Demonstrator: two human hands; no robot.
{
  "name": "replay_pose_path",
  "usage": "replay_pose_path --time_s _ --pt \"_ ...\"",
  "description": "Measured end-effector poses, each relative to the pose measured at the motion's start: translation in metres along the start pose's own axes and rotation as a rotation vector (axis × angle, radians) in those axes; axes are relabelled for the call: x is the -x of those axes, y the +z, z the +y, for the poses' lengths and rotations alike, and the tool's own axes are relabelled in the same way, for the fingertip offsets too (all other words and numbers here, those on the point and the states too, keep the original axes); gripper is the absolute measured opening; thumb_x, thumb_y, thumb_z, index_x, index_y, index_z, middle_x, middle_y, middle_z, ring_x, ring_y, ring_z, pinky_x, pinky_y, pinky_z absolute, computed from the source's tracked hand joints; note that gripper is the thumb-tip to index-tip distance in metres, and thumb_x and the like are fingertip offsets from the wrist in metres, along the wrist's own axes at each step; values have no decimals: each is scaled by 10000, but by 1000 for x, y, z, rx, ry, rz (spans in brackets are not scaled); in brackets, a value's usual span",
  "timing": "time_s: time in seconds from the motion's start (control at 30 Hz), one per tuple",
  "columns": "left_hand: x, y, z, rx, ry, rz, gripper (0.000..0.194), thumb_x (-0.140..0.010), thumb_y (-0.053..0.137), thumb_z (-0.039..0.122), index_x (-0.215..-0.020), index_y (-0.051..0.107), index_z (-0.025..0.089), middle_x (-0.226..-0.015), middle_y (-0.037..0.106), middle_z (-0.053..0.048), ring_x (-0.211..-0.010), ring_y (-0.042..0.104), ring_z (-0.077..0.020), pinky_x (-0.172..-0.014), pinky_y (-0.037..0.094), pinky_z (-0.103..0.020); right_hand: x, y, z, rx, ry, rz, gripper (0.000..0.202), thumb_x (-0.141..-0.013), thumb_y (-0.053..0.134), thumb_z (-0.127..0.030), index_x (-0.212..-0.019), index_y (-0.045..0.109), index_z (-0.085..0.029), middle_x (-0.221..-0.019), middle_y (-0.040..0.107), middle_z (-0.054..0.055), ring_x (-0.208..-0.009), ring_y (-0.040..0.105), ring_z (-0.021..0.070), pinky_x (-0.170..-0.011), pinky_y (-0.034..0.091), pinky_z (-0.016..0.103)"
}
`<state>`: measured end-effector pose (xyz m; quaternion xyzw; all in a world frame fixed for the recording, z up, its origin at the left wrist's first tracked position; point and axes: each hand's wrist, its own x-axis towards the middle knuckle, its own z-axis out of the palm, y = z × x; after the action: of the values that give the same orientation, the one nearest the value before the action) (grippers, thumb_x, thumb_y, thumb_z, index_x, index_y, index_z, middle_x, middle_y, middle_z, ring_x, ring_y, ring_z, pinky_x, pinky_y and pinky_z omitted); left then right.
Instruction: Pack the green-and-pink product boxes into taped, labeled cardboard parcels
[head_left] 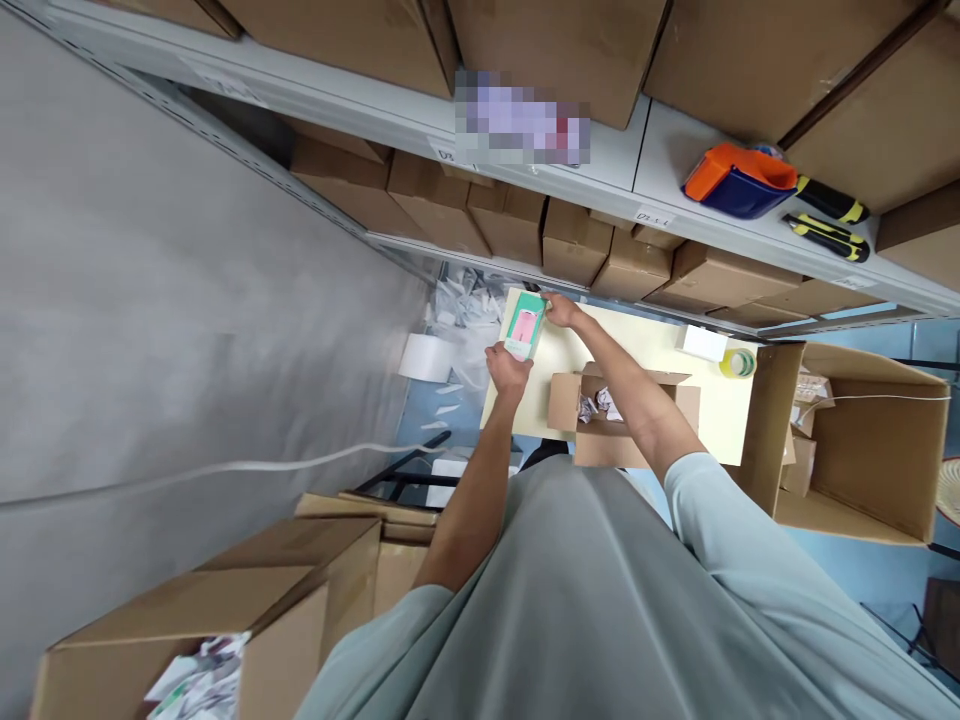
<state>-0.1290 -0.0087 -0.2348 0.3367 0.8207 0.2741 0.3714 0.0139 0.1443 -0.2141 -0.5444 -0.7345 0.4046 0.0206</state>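
Note:
A flat green box with a pink picture on its front [525, 325] is held between my two hands over the left end of the pale yellow table [724, 410]. My left hand [510, 368] grips its near end, fingers closed around the edge. At the far right corner, my right hand [561, 309] pinches the box. Below my right forearm stands an open cardboard box [564, 402] with its flaps spread and crumpled paper [600, 404] inside. My forearm hides part of that box.
A small white box [701, 343] and a yellow tape roll [738, 363] lie at the table's right. A white roll [426, 357] stands left, by the wall. Shelves of cartons [577, 240] run overhead. Large open cartons [862, 450] flank me, one with paper scraps [199, 682].

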Motion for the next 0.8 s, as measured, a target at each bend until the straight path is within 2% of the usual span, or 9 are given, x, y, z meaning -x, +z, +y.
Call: replay_pose_path --time_s 0.13,0.27,0.37,0.43,0.53,0.6,0.67,0.73,0.8 --pt "13 -8 13 -52 69 10 581 -692 882 43 -1159 588 223 -1299 642 -124 -1350 648 -336 -1228 484 -483 17 -22 -2 34 -27 -4 469 -943 556 -127 -1370 741 -75 -1429 725 173 -1326 686 273 -1226 540 435" --pt "29 -32 41 -99 286 49 681 -709 865 72 -1314 623 273 -1339 636 -102 -1371 644 -355 -1261 508 -529 64 -62 4 -70 -166 159 528 -1010 559 -205 -1514 660 -85 -1513 629 195 -1325 669 291 -1243 523 468" --pt "56 -60 70 -137 541 41 756 -728 836 63 -1435 629 234 -1412 618 -139 -1429 609 -390 -1301 484 -549 129 -91 10 -151 -258 309 484 -1107 560 -375 -1525 649 -148 -1503 622 171 -1339 657 294 -1238 534 460" --pt "86 -77 90 -162 672 4 790 -756 826 86 -1505 621 234 -1485 591 -150 -1478 570 -416 -1326 459 -571 184 -104 15 -198 -297 407 487 -1149 534 -479 -1521 639 -183 -1474 630 156 -1362 648 295 -1214 563 464" --pt "144 -89 109 -200 701 -99 864 -761 823 94 -1574 606 290 -1554 564 -136 -1531 516 -446 -1348 440 -599 272 -109 23 -228 -238 519 496 -1169 500 -585 -1526 626 -265 -1469 623 134 -1361 656 301 -1110 639 466" --pt "180 -86 111 -214 689 -176 879 -766 816 94 -1591 606 315 -1563 564 -129 -1528 517 -447 -1353 442 -596 326 -104 32 -235 -153 564 455 -1170 503 -572 -1512 637 -303 -1447 634 122 -1324 680 293 -1076 664 459" --pt "205 -74 104 -220 712 -263 858 -776 797 85 -1579 621 332 -1533 581 -124 -1499 546 -433 -1344 465 -576 369 -92 45 -245 -65 584 422 -1158 527 -540 -1484 657 -305 -1420 651 120 -1245 717 281 -1043 687 446" --pt "216 -54 89 -234 761 -353 828 -777 773 66 -1549 642 334 -1485 602 -123 -1447 590 -414 -1312 505 -557 397 -74 62 -255 8 581 393 -1141 548 -489 -1456 671 -288 -1393 672 124 -1176 743 276 -1008 701 441" --pt "213 -33 72 -273 795 -430 806 -759 753 43 -1512 660 317 -1447 616 -125 -1393 626 -401 -1272 543 -547 411 -51 81 -257 78 561 355 -1119 559 -415 -1414 684 -264 -1350 698 129 -1148 756 285 -979 705 444"
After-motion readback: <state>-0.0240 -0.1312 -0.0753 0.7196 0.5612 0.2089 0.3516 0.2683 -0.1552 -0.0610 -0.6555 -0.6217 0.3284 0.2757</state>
